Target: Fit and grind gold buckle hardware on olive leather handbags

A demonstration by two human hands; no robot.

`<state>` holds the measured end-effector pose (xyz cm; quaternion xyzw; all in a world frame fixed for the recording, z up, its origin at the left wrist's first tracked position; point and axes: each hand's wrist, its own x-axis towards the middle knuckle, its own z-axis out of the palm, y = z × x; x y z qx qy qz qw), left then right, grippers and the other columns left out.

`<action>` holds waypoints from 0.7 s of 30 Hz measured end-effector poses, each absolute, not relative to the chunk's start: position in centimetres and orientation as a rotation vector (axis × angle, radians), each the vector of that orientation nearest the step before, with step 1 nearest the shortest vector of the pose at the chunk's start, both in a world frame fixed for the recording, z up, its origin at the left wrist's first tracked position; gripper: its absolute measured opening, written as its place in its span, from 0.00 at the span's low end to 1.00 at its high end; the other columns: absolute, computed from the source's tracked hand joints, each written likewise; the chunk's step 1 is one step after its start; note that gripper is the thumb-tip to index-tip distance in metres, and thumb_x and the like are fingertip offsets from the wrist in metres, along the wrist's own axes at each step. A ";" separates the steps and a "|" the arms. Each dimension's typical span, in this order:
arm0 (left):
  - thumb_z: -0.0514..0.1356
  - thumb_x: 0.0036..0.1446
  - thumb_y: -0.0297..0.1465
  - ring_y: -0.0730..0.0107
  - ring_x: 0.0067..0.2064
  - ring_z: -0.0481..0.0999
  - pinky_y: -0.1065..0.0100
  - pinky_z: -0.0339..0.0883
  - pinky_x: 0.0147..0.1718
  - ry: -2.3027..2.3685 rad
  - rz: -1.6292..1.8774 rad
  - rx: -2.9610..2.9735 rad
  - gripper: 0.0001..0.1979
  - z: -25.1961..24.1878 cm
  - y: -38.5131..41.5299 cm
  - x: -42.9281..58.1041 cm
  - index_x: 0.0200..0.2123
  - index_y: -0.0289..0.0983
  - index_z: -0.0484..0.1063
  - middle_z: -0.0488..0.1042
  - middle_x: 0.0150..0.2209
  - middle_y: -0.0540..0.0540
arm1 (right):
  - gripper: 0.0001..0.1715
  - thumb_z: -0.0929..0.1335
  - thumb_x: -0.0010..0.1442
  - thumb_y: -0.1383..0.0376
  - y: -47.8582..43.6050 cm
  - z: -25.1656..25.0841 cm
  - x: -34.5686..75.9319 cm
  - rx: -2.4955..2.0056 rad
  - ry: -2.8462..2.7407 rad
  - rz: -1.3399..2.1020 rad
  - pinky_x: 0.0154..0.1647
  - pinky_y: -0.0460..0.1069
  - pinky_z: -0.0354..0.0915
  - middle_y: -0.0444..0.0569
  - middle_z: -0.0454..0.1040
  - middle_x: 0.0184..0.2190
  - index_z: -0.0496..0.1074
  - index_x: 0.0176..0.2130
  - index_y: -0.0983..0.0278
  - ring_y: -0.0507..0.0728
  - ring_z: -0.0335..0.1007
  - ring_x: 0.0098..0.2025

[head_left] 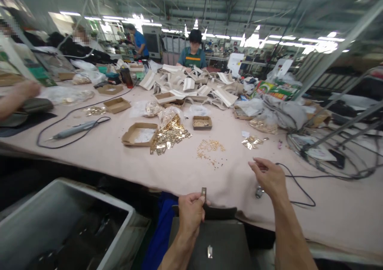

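Left grip (190,212) pinches clasp (204,193); table (179,170) edge close.

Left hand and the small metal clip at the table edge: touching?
Touching. Head view: the left hand pinches the small metal clip between thumb and fingers, its top end sticking up above them.

No writing can be read anywhere here. The green and red packets (271,89) at the far side of the table (119,158) carry print, but it is too blurred to make out.
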<state>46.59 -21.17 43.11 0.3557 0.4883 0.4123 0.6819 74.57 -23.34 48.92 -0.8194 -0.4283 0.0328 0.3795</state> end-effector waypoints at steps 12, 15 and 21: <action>0.67 0.45 0.40 0.80 0.10 0.58 0.75 0.45 0.11 1.096 0.895 0.875 0.17 41.0 -20.5 46.6 0.24 0.28 0.80 0.77 0.19 0.40 | 0.43 0.79 0.36 0.57 -25.5 44.1 79.6 -2.365 -0.395 0.218 0.53 0.68 0.66 0.73 0.75 0.45 0.71 0.49 0.72 0.83 0.68 0.56; 0.66 0.46 0.40 0.80 0.09 0.57 0.76 0.42 0.11 1.107 0.896 0.878 0.17 41.1 -20.6 46.7 0.23 0.28 0.80 0.75 0.16 0.42 | 0.34 0.77 0.39 0.56 -26.1 43.8 79.4 -2.098 -0.330 0.417 0.38 0.61 0.73 0.60 0.76 0.34 0.72 0.44 0.69 0.73 0.76 0.42; 0.64 0.46 0.39 0.81 0.09 0.54 0.75 0.43 0.11 1.122 0.867 0.895 0.17 42.1 -20.6 46.9 0.22 0.29 0.80 0.70 0.12 0.45 | 0.20 0.75 0.43 0.68 -25.4 44.9 78.0 -1.325 -0.287 0.887 0.35 0.51 0.77 0.49 0.76 0.34 0.73 0.40 0.64 0.59 0.76 0.38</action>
